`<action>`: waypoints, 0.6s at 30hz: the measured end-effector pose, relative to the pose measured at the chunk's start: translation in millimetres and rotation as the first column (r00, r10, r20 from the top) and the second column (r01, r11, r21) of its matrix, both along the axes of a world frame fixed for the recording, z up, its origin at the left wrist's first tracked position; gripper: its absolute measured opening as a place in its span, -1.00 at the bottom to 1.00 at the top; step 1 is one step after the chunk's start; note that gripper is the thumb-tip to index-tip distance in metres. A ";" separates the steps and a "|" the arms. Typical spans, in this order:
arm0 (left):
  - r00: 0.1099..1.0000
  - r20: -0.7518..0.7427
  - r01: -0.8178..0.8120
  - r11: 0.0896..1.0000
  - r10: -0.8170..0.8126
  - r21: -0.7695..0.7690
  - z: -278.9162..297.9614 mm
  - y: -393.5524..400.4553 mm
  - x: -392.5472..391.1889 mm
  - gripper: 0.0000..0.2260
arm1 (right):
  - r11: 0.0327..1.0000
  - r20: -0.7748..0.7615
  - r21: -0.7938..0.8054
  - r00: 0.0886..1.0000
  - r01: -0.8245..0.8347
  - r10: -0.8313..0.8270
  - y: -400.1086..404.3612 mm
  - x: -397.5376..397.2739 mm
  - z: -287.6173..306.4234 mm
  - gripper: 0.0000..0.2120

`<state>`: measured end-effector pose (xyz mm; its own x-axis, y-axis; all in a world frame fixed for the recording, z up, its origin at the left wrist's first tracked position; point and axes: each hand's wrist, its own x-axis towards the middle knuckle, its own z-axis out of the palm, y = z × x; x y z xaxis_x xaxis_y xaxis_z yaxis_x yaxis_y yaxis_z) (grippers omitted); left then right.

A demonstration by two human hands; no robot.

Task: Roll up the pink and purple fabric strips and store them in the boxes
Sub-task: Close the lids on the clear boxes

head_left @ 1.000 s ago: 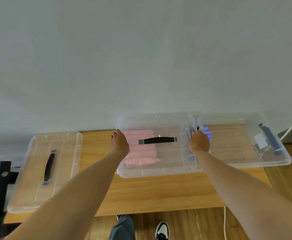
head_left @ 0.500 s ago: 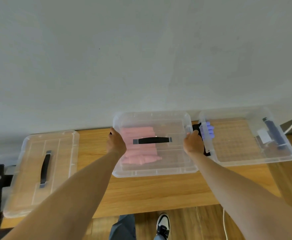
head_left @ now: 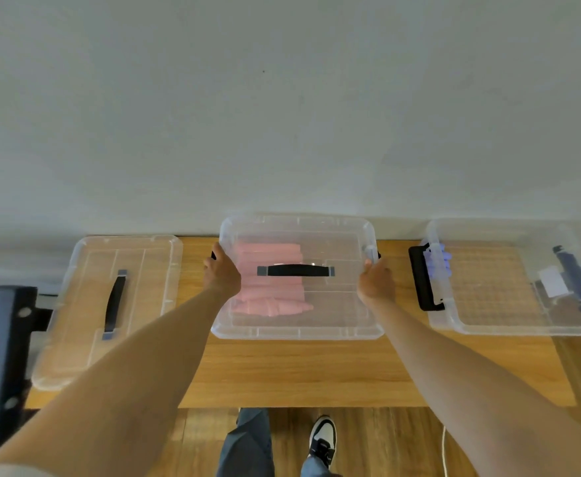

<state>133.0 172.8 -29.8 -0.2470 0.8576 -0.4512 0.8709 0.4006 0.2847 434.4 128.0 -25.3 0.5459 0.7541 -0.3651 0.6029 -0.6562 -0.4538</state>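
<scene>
both hands grasp the middle lidded box (head_left: 299,325) by its short ends: the left hand (head_left: 222,275) curls over the left edge and the right hand (head_left: 375,282) wraps the right edge by its latch, so the box sits squarely between the two grips on the wooden table (head_left: 302,370). under the clear lid, whose black handle (head_left: 296,270) lies midway between the hands, a stack of rolled pink fabric strips (head_left: 268,277) fills the half nearer the left hand; that colour looks rolled and stored, and the lid appears to be on. out past the right hand, apart from the gripped box, a second clear box (head_left: 519,325) stands open with only a few purple rolls (head_left: 438,263) at the end nearest that hand. beyond the left hand a loose lid (head_left: 110,304) lies on the table. i judge the pink half done, while the purple box is not yet lidded and whether more purple strips remain cannot be told.
</scene>
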 end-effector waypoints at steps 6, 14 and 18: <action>0.993 -0.118 -0.013 1.000 0.010 -0.022 3.7 -0.1 -53.7 -0.31 | 1.000 0.046 -0.016 0.999 0.018 -0.018 12.2 -52.2 -3.1 -0.54; 0.995 0.090 -0.053 0.995 0.046 0.081 -4.2 -4.0 -74.3 -0.60 | 0.940 -0.154 -0.181 0.936 0.288 -0.316 28.0 -58.2 -1.3 -0.14; 0.895 0.350 -0.302 0.953 0.276 0.021 -2.4 -4.9 -75.5 -0.48 | 0.949 -0.076 -0.122 0.950 0.292 -0.302 25.5 -52.3 -2.2 -0.15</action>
<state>57.5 167.9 -32.2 -0.3321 0.8055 -0.4907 0.5653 0.5865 0.5800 382.1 153.5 -27.5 0.6992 0.5161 -0.4947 0.3318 -0.8472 -0.4150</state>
